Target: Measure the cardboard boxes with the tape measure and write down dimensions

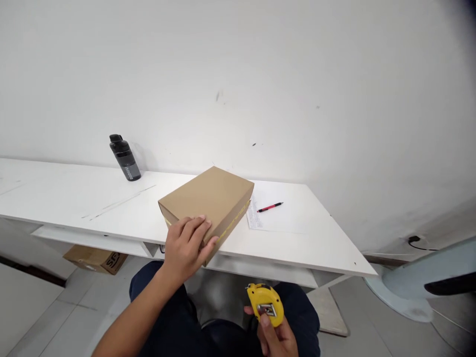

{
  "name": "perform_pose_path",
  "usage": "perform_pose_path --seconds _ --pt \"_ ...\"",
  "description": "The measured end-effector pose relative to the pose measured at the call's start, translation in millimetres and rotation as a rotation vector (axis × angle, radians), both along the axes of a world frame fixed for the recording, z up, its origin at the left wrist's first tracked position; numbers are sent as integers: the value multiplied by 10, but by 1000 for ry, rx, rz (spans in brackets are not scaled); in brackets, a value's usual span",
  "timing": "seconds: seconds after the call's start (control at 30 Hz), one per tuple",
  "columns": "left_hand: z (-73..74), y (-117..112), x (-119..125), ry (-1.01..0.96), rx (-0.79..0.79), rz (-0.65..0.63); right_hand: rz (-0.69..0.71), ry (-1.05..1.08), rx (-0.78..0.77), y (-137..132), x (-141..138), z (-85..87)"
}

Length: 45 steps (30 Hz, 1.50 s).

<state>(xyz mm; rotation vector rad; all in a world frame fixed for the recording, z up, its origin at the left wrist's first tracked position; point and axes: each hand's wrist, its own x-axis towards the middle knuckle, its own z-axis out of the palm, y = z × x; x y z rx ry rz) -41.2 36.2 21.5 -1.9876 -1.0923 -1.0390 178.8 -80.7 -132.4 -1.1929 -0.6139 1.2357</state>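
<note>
A brown cardboard box (213,201) lies on the white desk (74,198), with its near corner over the front edge. A thin yellow tape line runs along its right side. My left hand (188,245) grips that near corner, fingers curled over the top. Lower down, over my lap, my right hand (277,337) holds a yellow tape measure (266,303) by its case.
A dark water bottle (124,157) stands at the back of the desk near the wall. A paper sheet (275,218) with a red pen (270,207) lies right of the box. Another cardboard box (94,259) sits on the floor under the desk. A fan base (420,282) stands at right.
</note>
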Motion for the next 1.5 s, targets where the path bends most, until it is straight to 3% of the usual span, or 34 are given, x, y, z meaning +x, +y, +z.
perform_pose_path --seconds 0.1,0.27,0.47,0.73,0.83,0.9,1.07,1.13,1.23,1.33,1.5 --pt "7 -159 191 -20 -9 -13 -11 -14 101 179 128 148" --pt "-11 -339 402 -53 -58 -99 119 9 304 532 332 423" --pt "48 -411 403 65 -12 -393 253 115 301 663 227 717" --pt "98 -374 311 59 -38 -501 347 -15 353 680 97 830" --pt "117 -404 148 106 -5 -470 386 -131 362 644 171 909" --pt "179 -370 -55 100 65 -393 330 -164 376 665 266 958" --pt "324 73 -826 -39 198 -67 153 -183 410 940 519 1141" --pt "311 324 -1111 -109 148 18 96 -205 417 1065 520 1244" --pt "229 626 -1361 -266 -31 46 51 -276 449 1179 387 1361" --pt "139 760 -1395 -499 -254 18 51 -345 487 1221 206 1388" --pt "83 773 -1242 -787 -508 -96 114 -388 517 1278 49 1398"
